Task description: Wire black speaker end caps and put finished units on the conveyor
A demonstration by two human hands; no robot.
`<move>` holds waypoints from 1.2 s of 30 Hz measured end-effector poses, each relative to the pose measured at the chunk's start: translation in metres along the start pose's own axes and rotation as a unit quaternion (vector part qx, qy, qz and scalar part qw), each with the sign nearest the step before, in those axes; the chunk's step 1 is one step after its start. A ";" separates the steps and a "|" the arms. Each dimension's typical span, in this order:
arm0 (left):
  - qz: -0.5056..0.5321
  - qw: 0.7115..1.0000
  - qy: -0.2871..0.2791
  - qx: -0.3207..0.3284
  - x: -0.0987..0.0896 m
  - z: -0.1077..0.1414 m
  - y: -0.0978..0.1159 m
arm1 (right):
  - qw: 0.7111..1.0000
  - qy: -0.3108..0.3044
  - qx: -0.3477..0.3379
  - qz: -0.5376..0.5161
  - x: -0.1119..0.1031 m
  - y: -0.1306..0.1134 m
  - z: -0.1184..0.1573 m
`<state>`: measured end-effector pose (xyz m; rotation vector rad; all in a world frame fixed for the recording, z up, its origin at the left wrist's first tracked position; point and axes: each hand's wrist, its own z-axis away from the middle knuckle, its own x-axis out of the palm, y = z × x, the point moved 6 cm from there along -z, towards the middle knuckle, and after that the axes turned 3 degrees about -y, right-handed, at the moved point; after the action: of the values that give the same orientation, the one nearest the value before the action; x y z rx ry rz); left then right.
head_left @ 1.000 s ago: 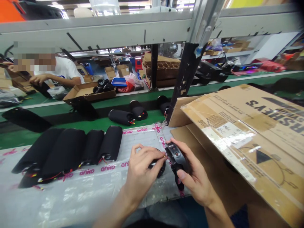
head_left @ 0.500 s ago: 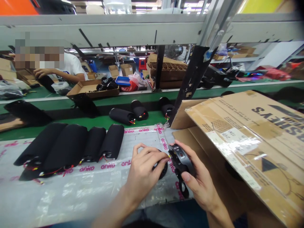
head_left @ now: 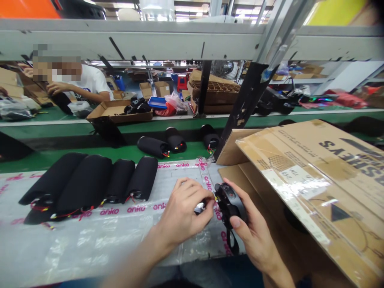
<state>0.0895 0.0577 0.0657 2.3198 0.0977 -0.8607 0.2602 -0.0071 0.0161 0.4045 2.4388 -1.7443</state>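
Right hand [head_left: 255,232]: curled around black round housing [head_left: 229,204], tilting it to other hand | Left hand [head_left: 183,210]: almost closed on small silver part [head_left: 199,208], just beside housing | Black cylinders [head_left: 87,184]: in row on plastic sheet [head_left: 90,248]

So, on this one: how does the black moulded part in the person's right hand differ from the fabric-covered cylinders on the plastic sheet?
The black moulded part is held up in the right hand, while the fabric-covered cylinders lie untouched on the plastic sheet. The part is short and rounded, the cylinders long. The part looks hard and slightly glossy with round recesses; the cylinders are matte. Red and yellow wires show at the cylinders' ends. Both are black.
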 end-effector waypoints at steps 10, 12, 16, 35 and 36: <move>0.031 0.998 -0.013 -0.055 0.003 0.000 -0.007 | 0.997 -0.002 0.049 -0.054 0.000 0.014 -0.003; 0.019 0.999 -0.002 -0.032 0.004 0.001 -0.005 | 0.995 0.009 0.070 -0.072 0.001 0.017 -0.001; 0.014 1.000 0.005 -0.010 0.003 0.007 -0.005 | 0.998 -0.013 0.053 -0.044 0.000 0.015 -0.003; 0.362 0.899 0.130 -0.210 0.008 0.056 -0.051 | 0.977 -0.090 0.031 0.192 0.029 -0.046 -0.028; 0.384 0.893 0.117 -0.204 0.007 0.055 -0.053 | 0.970 -0.090 0.025 0.226 0.035 -0.047 -0.032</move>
<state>0.0495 0.0651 0.0000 1.8042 -0.4682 -0.1320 0.2155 0.0136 0.0608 0.7087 1.9827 -1.5675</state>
